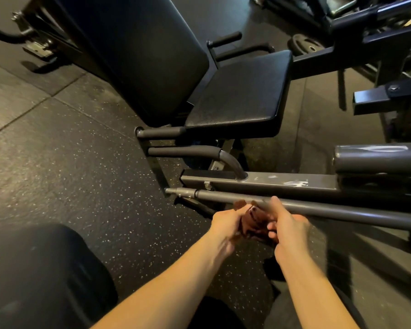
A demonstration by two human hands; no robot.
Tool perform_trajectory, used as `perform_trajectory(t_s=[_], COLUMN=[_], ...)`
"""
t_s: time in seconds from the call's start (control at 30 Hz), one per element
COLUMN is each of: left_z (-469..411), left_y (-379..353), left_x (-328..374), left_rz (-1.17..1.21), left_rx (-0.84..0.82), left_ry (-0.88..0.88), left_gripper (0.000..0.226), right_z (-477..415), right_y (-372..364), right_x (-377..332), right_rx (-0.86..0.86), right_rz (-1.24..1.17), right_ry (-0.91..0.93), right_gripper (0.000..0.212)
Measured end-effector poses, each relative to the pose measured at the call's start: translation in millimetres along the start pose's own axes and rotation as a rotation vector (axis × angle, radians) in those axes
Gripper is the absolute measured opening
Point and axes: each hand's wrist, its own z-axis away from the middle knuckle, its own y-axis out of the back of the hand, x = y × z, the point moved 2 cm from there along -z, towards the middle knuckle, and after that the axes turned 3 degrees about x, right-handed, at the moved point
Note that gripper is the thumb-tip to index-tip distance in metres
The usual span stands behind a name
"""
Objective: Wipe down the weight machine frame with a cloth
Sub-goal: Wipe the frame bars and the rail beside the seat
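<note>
A dark brown cloth (254,222) is bunched between my two hands, just below a grey round bar (318,206) of the weight machine. My left hand (226,222) grips the cloth's left side, blurred by motion. On the right side, my right hand (287,224) holds the cloth with curled fingers and its thumb reaches up to the bar. Behind the bar runs a grey square frame beam (271,182) with white scuff marks. The cloth's lower part is hidden by my hands.
A black padded seat (242,91) and backrest (133,48) stand beyond the beam, with padded handles (161,132) at the seat's left. A grey roller (377,159) sits at right. Speckled rubber floor (69,162) spreads left. My dark-clothed knee (33,276) fills the lower left.
</note>
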Motion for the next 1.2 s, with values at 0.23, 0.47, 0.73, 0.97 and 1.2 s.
perform_trajectory(t_s=[0.23,0.47,0.73,0.97,1.2], left_z=[-15,-69,-74,-79,-50], left_y=[107,120,116,116,102], left_x=[43,76,62,54,54], left_rz=[0.115,-0.532,-0.793,-0.557,-0.75], left_rx=[0.591,0.73,0.617,0.706,0.662], left_ry=[-0.208,-0.616,-0.83,-0.62,-0.742], left_gripper=[0.013,0.031,0.027,0.03,0.03], right_z=[2,-4,-12,-13,-7], right_y=[-5,-10,-10,-9,-8], right_x=[5,12,22,23,16], right_rx=[0.005,0.035,0.047,0.051,0.023], right_rz=[-0.082,-0.101,-0.085,-0.078,-0.061], right_ry=[-0.033,0.003,0.01,0.034,0.027], right_gripper=[0.034,0.033,0.04,0.042,0.04])
